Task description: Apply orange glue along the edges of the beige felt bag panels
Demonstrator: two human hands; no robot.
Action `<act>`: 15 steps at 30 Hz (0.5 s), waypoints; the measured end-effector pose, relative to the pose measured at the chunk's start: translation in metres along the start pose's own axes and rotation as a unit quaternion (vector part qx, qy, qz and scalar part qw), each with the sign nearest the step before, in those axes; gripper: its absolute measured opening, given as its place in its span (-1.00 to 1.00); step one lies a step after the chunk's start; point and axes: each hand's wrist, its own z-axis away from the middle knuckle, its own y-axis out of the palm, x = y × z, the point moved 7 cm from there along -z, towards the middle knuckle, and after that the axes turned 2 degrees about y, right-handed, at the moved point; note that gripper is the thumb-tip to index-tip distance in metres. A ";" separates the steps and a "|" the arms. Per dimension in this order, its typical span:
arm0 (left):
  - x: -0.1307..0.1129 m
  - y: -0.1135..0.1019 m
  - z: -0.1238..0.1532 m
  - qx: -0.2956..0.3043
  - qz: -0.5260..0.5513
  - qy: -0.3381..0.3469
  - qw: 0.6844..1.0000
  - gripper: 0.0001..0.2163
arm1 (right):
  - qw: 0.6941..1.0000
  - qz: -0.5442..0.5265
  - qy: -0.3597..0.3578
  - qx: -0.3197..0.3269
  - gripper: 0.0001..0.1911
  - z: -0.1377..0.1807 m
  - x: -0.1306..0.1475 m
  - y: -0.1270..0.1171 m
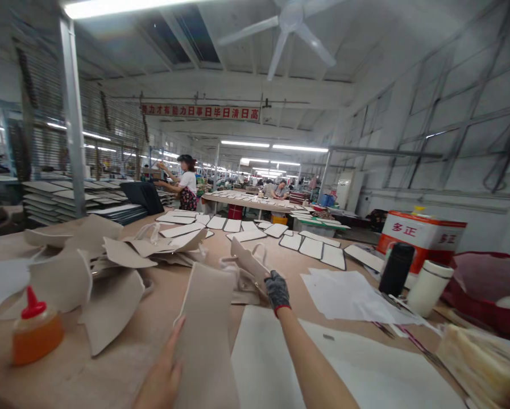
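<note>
My left hand (163, 366) is at the left edge of a long beige panel (207, 324), its index finger stretched along that edge and the other fingers partly hidden. My right hand (277, 291), in a dark grey glove with a red cuff, reaches forward and grips a beige bag panel (250, 262) with a strap loop behind it. Under that piece lie more beige pieces with handles. On the left is a loose heap of curved beige panels (69, 272). White sheet material (357, 358) lies under my right forearm.
A glue bottle (36, 329) with a red nozzle stands at the left. Dark-edged white panels (316, 248) are spread toward the back. On the right are a black bottle (396, 268), a white flask (429, 288), a red-and-white can (421, 238) and white paper (352, 295). Co-workers are farther off.
</note>
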 end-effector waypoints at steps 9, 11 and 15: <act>-0.018 0.032 -0.006 0.028 -0.021 0.034 0.999 -0.59 | 0.984 -0.154 -0.059 -0.064 -0.55 0.080 0.047 -0.118; -0.034 0.034 0.000 0.017 -0.059 0.089 0.994 -0.58 | 0.981 -0.158 -0.073 -0.081 -0.56 0.115 0.045 -0.138; -0.056 0.064 0.044 0.104 -0.004 0.057 0.993 -0.50 | 0.973 -0.155 -0.169 -0.039 -0.65 0.190 0.040 -0.136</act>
